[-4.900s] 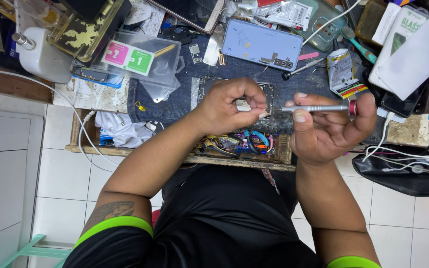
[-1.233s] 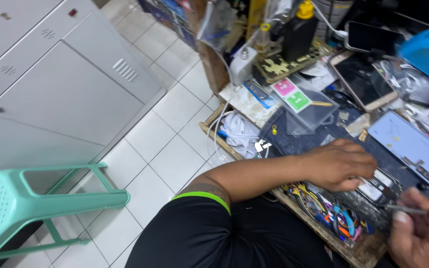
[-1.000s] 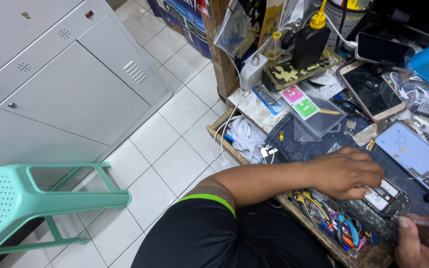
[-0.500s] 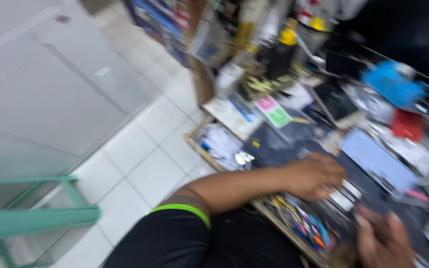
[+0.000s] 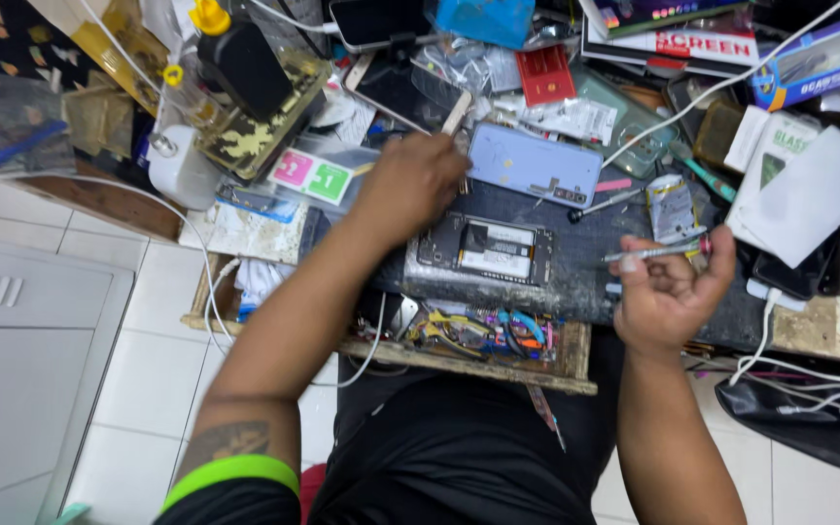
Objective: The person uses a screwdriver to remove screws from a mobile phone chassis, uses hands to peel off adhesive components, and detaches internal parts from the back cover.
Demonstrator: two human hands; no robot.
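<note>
An opened phone body (image 5: 486, 249) with bare circuitry lies on the dark work mat (image 5: 576, 282) in the middle of the bench. My left hand (image 5: 412, 183) reaches past it to the upper left and rests beside a pale blue phone back cover (image 5: 535, 165); its fingers are curled, and what they touch is hidden. My right hand (image 5: 671, 292) hovers to the right of the phone body, shut on a slim metal screwdriver (image 5: 655, 251) held level.
The bench is crowded: a clear box with pink and green labels (image 5: 315, 177), a black bottle with a yellow cap (image 5: 235, 60), a white charger (image 5: 183, 171), phones, packages and cables at the back. A tray of coloured tools (image 5: 483, 332) sits at the front edge. White floor tiles lie to the left.
The view has swung from the floor and green stool back over the bench. My left hand has left the phone body and gone up toward the blue back cover. My right hand still holds the screwdriver.
</note>
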